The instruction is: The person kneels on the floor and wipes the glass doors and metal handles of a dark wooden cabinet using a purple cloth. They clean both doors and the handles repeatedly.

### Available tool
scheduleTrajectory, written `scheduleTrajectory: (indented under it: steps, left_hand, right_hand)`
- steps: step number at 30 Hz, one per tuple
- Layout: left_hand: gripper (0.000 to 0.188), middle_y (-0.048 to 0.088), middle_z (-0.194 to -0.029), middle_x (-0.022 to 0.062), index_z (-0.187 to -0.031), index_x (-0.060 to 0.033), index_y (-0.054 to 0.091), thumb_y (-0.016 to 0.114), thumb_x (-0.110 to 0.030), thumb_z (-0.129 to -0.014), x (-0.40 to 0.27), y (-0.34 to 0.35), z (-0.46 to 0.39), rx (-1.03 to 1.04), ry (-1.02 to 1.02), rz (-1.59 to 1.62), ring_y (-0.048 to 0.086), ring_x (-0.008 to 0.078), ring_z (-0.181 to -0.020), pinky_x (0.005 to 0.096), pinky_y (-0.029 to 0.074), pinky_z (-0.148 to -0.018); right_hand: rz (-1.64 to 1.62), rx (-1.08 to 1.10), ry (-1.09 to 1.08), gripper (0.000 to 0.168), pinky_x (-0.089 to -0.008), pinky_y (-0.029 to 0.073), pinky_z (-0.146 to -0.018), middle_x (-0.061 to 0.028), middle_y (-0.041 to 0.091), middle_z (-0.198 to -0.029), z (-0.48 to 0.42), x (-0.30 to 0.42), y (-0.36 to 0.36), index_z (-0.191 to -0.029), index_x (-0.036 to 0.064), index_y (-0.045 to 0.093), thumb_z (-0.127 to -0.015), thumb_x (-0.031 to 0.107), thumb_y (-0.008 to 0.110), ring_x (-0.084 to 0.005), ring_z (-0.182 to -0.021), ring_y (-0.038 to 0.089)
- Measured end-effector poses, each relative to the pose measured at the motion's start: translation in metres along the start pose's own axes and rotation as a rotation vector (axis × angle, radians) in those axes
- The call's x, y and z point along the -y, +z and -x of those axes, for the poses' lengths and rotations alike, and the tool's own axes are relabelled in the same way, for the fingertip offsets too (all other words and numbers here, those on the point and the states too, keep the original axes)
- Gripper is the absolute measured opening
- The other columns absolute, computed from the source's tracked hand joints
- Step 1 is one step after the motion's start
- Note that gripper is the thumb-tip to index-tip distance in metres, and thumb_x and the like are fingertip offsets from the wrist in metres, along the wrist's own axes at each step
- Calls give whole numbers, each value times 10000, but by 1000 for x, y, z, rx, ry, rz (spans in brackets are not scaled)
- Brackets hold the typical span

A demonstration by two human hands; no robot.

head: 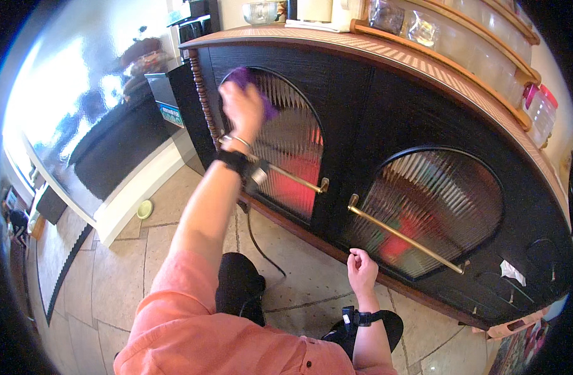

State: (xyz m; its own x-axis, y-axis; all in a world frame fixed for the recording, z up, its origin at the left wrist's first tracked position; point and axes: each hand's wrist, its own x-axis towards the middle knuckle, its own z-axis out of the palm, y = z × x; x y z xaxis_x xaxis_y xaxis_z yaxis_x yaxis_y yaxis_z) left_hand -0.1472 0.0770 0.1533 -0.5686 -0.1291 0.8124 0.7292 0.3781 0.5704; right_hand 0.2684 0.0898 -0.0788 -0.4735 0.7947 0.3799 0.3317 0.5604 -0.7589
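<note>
My left hand [243, 110], slightly blurred, presses a purple cloth [267, 105] against the upper part of the left ribbed-glass door panel [286, 136] of a black wooden cabinet [347, 122]. Fingers and cloth overlap, so the exact grip is partly hidden. My right hand [362, 272] hangs in front of the cabinet's lower edge, its fingers curled and nothing visible in them. Near it is the right ribbed-glass panel [436, 206]. Long brass handles cross the left door [291, 176] and the right door [403, 234]. Both doors are closed.
Above, the cabinet top [314, 36] bears a glass bowl [260, 12] and a wooden rack [455, 63] with clear containers. A black cable [256, 239] lies on the tiled floor [305, 286]. Further left are a small green dish [145, 209] and a large glossy panel [94, 108].
</note>
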Motion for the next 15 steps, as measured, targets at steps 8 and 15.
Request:
scheduleTrajectory:
  steps: [8,15]
  left_hand:
    - [501,450,-1282,233,-1233,63,478,634,-10,-762,-25,-35,113,261,480,105,615,448,-900,500,527,-757]
    - [330,538,-1209,164,-1103,-23,555,598,-11,-776,-5,-57,122,439,228,160,628,426,-907,488,527,-776]
  right_hand:
    - [69,9,-73,127,-343,505,-546,-78,657,-669,0,-10,11,-978,87,698,-884,171,676,-232,-566,640]
    - [118,54,-68,160,-346,502,-575,-79,647,-667,-1,-16,21,-978,67,698,-900,201,662,-221,-578,628]
